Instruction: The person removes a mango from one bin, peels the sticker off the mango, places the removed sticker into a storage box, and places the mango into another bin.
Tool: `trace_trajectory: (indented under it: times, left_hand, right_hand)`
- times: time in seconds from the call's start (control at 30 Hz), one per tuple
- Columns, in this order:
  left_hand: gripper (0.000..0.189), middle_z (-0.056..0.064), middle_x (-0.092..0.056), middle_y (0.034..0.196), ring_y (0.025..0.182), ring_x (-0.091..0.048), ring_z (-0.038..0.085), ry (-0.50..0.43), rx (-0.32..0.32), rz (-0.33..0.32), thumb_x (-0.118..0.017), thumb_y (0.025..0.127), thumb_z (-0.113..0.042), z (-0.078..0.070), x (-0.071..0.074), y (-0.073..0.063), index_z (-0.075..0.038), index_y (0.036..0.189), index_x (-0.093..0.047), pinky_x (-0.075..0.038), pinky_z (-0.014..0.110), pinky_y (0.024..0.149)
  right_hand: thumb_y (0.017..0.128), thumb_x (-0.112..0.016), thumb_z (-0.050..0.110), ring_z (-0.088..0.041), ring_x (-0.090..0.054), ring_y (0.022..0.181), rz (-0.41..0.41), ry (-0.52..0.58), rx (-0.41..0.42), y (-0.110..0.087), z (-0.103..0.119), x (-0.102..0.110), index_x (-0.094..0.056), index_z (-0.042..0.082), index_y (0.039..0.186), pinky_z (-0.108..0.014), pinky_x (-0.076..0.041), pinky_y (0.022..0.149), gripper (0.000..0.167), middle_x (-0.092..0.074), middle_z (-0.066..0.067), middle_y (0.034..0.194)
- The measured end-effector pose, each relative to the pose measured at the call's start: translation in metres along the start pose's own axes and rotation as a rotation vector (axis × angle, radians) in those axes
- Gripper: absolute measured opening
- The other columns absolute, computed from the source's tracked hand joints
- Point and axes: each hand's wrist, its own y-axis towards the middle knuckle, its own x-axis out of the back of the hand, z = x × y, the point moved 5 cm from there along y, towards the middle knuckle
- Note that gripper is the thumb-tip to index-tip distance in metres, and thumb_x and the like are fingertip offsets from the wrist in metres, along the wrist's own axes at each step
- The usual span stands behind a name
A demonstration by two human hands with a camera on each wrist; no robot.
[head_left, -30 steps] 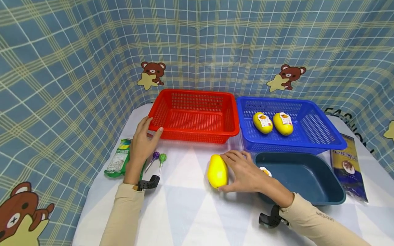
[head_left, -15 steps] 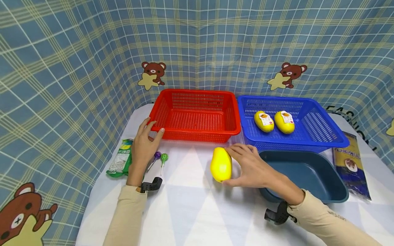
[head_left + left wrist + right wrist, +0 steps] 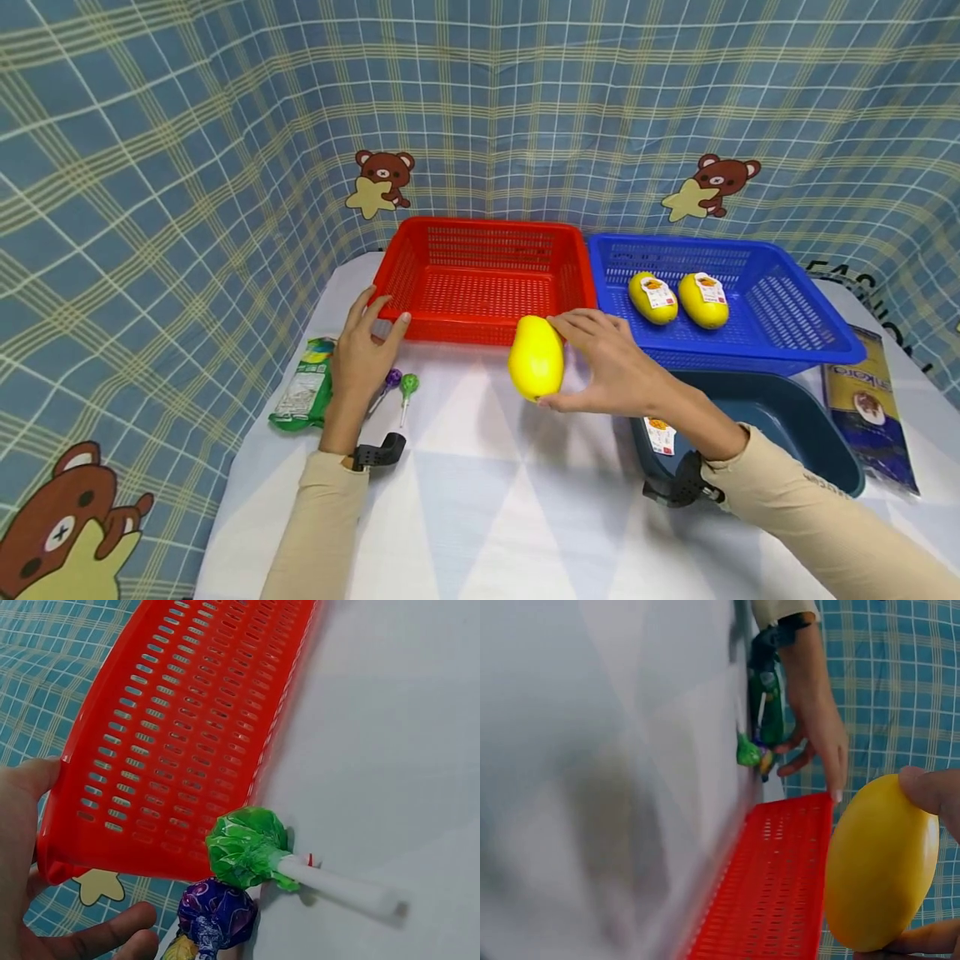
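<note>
A yellow mango (image 3: 536, 358) hangs above the table, just in front of the red basket (image 3: 480, 329). My right hand (image 3: 611, 362) grips it from the right, thumb at its lower end and fingers at its upper end; the right wrist view shows the mango (image 3: 883, 862) between thumb and fingers. At the basket's front left corner, my left hand (image 3: 366, 358) holds the rim, with the thumb (image 3: 37, 776) on the front side and other fingers spread below. Close by that hand lie a purple lollipop (image 3: 216, 911) and a green lollipop (image 3: 247, 844).
Two labelled mangoes (image 3: 703, 302) lie in the blue basket (image 3: 750, 354) at the right. Before it stands a dark teal basin (image 3: 795, 417), with a white label (image 3: 660, 435) at its left side. A green packet (image 3: 303, 387) lies left, a blue-gold packet (image 3: 870, 408) far right.
My right hand has lifted the mango off the table and carried it forward toward the red basket. The left hand keeps its place at the basket's corner. The view has shifted slightly.
</note>
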Motion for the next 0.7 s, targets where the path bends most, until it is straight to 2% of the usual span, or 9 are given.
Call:
trace_trajectory:
  times: [0.03,0.27,0.4,0.6,0.7]
  left_hand:
    - [0.061,-0.002,-0.034,0.160,0.092,-0.070,0.033,-0.001,0.000,-0.001,-0.057,0.095,-0.058,0.000,0.000,0.000,-0.020,0.142,-0.057,-0.058,0.047,0.069]
    - [0.062,-0.003,-0.033,0.160,0.113,-0.063,0.036,-0.005,0.006,0.003,-0.056,0.095,-0.059,0.001,-0.001,0.000,-0.020,0.143,-0.057,-0.058,0.048,0.069]
    - [0.060,-0.004,-0.034,0.159,0.105,-0.066,0.034,-0.009,0.007,-0.006,-0.057,0.095,-0.058,0.001,0.000,0.002,-0.020,0.142,-0.057,-0.058,0.046,0.067]
    - [0.062,-0.002,-0.034,0.159,0.087,-0.070,0.030,-0.022,0.008,-0.004,-0.057,0.095,-0.058,0.000,-0.001,0.002,-0.019,0.143,-0.056,-0.058,0.042,0.062]
    - [0.061,-0.002,-0.035,0.159,0.083,-0.069,0.028,-0.024,0.009,-0.010,-0.058,0.095,-0.057,0.001,-0.001,0.000,-0.018,0.143,-0.056,-0.058,0.041,0.062]
  right_hand:
    - [0.071,-0.081,0.061,-0.032,-0.038,0.135,0.001,0.002,-0.003,0.003,0.000,0.002,-0.049,0.002,0.145,-0.062,-0.026,0.104,0.100,-0.052,-0.013,0.143]
    - [0.071,-0.082,0.060,-0.034,-0.038,0.134,-0.001,-0.001,-0.012,0.028,-0.007,0.012,-0.049,0.003,0.146,-0.063,-0.027,0.102,0.099,-0.051,-0.016,0.143]
    - [0.073,-0.082,0.057,-0.036,-0.036,0.135,0.012,0.007,-0.034,0.045,-0.013,0.018,-0.048,0.003,0.147,-0.065,-0.027,0.100,0.097,-0.049,-0.017,0.145]
    - [0.072,-0.082,0.055,-0.035,-0.034,0.137,0.017,0.004,-0.070,0.072,-0.025,0.023,-0.047,0.004,0.147,-0.060,-0.028,0.100,0.097,-0.047,-0.017,0.146]
    - [0.072,-0.081,0.056,-0.034,-0.034,0.136,0.021,0.002,-0.068,0.084,-0.028,0.023,-0.047,0.004,0.147,-0.059,-0.028,0.100,0.097,-0.048,-0.017,0.146]
